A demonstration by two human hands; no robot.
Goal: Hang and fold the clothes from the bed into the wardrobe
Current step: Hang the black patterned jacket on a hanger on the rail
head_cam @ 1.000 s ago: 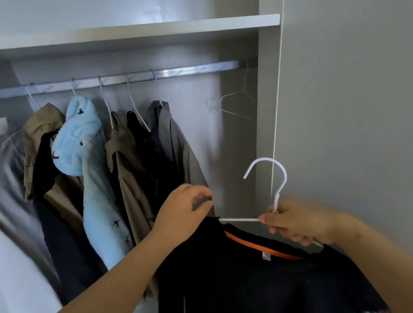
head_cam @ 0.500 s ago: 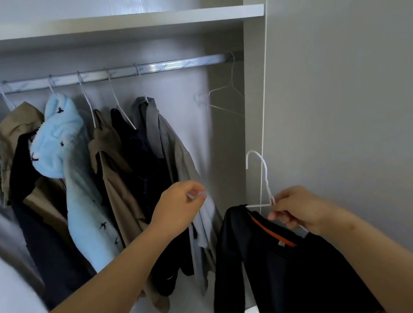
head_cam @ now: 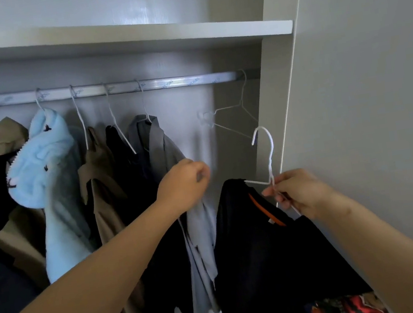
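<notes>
Black top hung on a white hanger, low at five o'clock (well below the rail). Fingers of the right hand pinched its neck, hook upright for hanging. The left hand curled against a grey shirt, probably clearing a gap; grip unclear.

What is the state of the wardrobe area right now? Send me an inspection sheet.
Surface: rail under a shelf, with a bare stretch toward its right end.
Job's things: black top on a white hanger, hook below the rail, not yet hung.
Clutter: empty wire hanger at the rail's right end; patterned fabric at the bottom edge.
Hands: right hand pinches the white hanger's neck; left hand, fingers curled, at the grey shirt, grip unclear.
Cables: nothing seen.
Surroundings: hung clothes at left, including a light blue fleece; wardrobe panel at right.
</notes>
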